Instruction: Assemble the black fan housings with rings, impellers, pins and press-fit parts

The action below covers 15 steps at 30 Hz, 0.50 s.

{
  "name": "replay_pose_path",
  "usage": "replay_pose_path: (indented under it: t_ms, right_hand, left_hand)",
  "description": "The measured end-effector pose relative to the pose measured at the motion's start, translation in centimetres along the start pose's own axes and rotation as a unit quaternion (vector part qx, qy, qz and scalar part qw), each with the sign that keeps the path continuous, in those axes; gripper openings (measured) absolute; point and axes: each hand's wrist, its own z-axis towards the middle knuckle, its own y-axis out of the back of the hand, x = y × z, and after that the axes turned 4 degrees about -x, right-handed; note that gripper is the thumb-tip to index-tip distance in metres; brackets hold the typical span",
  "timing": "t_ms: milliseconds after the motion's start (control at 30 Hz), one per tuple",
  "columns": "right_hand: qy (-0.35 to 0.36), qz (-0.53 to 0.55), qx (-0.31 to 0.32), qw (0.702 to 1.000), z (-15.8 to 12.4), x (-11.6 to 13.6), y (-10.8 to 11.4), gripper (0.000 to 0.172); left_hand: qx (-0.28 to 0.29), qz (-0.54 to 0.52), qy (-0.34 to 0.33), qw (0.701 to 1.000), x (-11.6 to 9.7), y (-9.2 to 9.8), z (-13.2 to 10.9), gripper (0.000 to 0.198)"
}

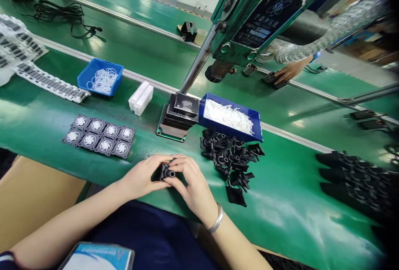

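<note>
Between my two hands, over the near edge of the green bench, is a black plastic housing with a short round spout. My left hand grips it from the left, fingers and thumb closed around its flange. My right hand holds its other side, fingertips bent over the top and thumb below. The underside of the part is hidden. To the right lies a loose pile of similar black housings. On the left, several square black plates with white swirl-shaped wheels sit in two rows.
Ahead stands a green hand press above a steel block. Beside it are a blue box of white strips, white blocks and a blue bin of white rings. Black parts stand far right. Another person's hand is beyond.
</note>
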Motion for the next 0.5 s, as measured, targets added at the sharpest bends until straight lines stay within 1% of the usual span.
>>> replay_pose_path:
  t_ms: [167,233,300,333,400,467,500]
  right_hand:
    - [0.011,-0.003,0.01,1.0,-0.2,-0.3,-0.1,0.013]
    - [0.021,-0.011,0.02,1.0,0.3,-0.1,0.8,0.02]
    - [0.035,-0.032,0.013,0.999,1.5,0.6,2.9,0.03]
    - [0.048,-0.054,-0.008,0.997,2.6,1.2,4.4,0.032]
    - [0.09,-0.111,-0.092,0.985,5.4,2.5,8.1,0.03]
    - [0.152,-0.159,-0.209,0.953,9.2,4.1,12.2,0.027]
    - [0.185,-0.155,-0.26,0.935,11.4,4.9,14.3,0.028]
  left_hand:
    - [-0.02,0.028,-0.02,0.999,-0.2,-0.2,-0.3,0.047]
    - [-0.031,0.034,-0.033,0.998,-1.0,0.3,0.0,0.045]
    - [-0.048,0.045,-0.065,0.996,-2.5,1.6,1.2,0.044]
    - [-0.06,0.055,-0.09,0.993,-3.4,2.5,2.1,0.042]
    - [-0.089,0.077,-0.141,0.983,-5.5,4.6,4.6,0.038]
    - [-0.125,0.084,-0.167,0.974,-7.3,6.5,7.8,0.039]
    - [-0.144,0.083,-0.174,0.971,-7.9,7.2,9.4,0.04]
